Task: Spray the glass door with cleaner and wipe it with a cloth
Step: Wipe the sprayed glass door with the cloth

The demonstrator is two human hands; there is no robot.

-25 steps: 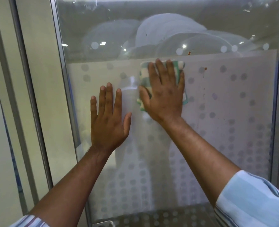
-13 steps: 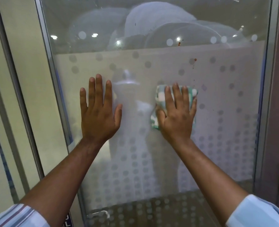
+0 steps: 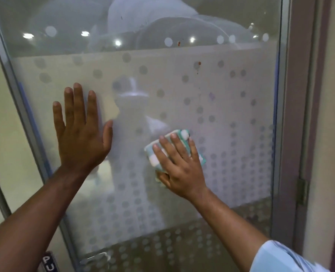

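Note:
The glass door [image 3: 231, 118] fills the view, frosted with rows of dots and streaked with hazy wipe marks near the top. My left hand [image 3: 82, 132] lies flat on the glass at the left, fingers straight and spread. My right hand [image 3: 180, 165] presses a green-and-white checked cloth [image 3: 179, 134] flat against the glass, fingers extended over it. A few small reddish-brown spots [image 3: 199, 63] sit on the glass above the cloth. No spray bottle is in view.
A metal door frame [image 3: 284, 114] runs down the right side with a hinge [image 3: 302, 191] low on it. Another metal frame edge [image 3: 25, 122] slants down the left. A dark label [image 3: 48, 262] with letters sits at the bottom left.
My right hand has slid the cloth down the glass, from about level with the left fingertips to below the left palm. The left hand has stayed flat on the glass.

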